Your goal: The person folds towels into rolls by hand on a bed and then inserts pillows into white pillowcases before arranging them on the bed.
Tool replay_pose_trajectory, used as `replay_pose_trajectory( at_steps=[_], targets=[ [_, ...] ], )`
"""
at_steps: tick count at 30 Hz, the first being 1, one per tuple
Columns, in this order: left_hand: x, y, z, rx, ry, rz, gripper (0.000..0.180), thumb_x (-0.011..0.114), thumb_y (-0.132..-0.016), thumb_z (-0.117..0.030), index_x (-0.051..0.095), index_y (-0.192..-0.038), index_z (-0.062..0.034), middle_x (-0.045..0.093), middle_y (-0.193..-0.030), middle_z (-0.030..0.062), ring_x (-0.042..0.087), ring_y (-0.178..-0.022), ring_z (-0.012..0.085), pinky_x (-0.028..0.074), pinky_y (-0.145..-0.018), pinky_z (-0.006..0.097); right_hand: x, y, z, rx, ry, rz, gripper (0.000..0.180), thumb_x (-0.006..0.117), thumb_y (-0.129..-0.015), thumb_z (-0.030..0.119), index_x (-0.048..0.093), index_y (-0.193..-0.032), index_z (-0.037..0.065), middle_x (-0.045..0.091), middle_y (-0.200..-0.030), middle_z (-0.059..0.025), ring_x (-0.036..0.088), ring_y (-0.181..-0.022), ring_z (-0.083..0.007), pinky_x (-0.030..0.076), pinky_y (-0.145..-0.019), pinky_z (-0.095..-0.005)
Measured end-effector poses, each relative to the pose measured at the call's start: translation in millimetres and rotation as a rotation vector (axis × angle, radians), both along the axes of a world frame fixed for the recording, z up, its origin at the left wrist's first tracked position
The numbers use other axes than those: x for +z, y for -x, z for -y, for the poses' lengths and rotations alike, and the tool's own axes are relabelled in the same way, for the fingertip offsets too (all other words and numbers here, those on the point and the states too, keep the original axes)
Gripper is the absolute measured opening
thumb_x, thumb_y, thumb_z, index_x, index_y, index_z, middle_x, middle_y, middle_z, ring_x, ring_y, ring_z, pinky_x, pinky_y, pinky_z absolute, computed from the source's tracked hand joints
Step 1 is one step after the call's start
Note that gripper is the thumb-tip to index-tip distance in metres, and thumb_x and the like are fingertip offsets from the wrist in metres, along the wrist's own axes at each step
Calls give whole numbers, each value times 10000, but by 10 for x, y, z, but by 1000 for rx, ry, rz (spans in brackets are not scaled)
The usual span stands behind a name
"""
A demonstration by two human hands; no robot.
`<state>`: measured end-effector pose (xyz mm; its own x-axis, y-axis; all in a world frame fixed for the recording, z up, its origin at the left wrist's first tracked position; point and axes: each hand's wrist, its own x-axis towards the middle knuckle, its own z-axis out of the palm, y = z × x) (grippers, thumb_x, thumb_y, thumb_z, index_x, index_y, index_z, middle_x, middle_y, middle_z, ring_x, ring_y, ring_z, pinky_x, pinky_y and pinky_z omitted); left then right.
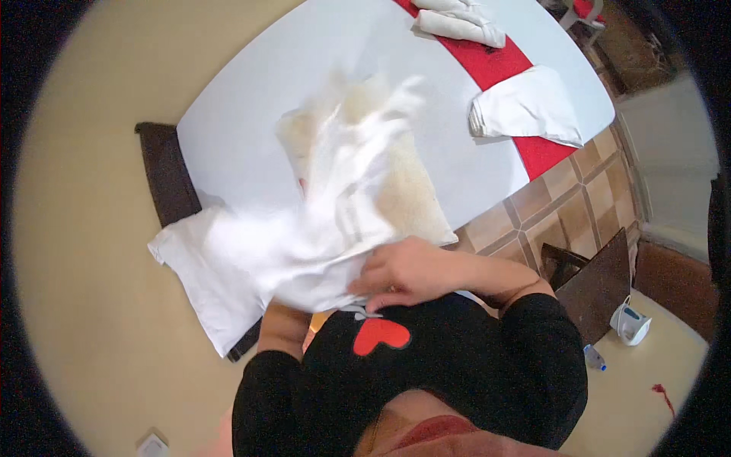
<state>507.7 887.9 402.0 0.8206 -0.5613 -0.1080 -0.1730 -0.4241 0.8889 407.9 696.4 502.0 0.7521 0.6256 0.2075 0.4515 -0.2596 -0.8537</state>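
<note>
A large white cloth is spread in front of my chest, its upper part smeared by motion. My right hand is closed on the cloth's near right edge, fingers bent over it. My left forearm goes up under the cloth, which hides that hand and its fingers. On the left, one end of the cloth hangs down past my left arm. Beyond it, partly covered, a cream, somewhat stained pillow lies on the white-covered bed.
A red runner crosses the far right of the bed. On it lie a folded white cloth and a rolled white cloth. A dark wooden piece borders the bed's left. At right are a white kettle and a bottle.
</note>
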Motion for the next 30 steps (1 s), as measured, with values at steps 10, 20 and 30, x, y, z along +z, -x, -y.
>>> replay_pose_trajectory(
  at_steps=[10, 20, 30],
  targets=[
    [416, 684, -1120, 131, 75, -307, 375, 576, -834, -158, 494, -1173, -20, 546, -1118, 140, 534, -1029, 241, 453, -870, 350, -302, 300, -627, -728, -402, -332, 318, 660, -797, 142, 565, -1079, 28, 588, -1012, -47, 544, -942, -132, 450, -732, -278],
    [356, 698, -1388, -134, 408, -653, 389, 583, -828, -121, 484, -1191, -22, 528, -1163, 124, 539, -1017, 212, 475, -852, 345, -733, 391, -1285, -725, -850, -652, 286, 580, -740, -28, 599, -1024, -12, 632, -936, -59, 573, -843, -130, 439, -785, -242],
    [1060, 1409, -1883, -63, 649, -230, 337, 722, -673, -102, 607, -985, -48, 626, -967, 31, 579, -873, 124, 474, -756, 298, -210, 501, -1469, -546, -529, -520, 540, 683, -760, 126, 472, -1254, 76, 505, -1218, -64, 494, -1052, -180, 395, -918, -317]
  ],
)
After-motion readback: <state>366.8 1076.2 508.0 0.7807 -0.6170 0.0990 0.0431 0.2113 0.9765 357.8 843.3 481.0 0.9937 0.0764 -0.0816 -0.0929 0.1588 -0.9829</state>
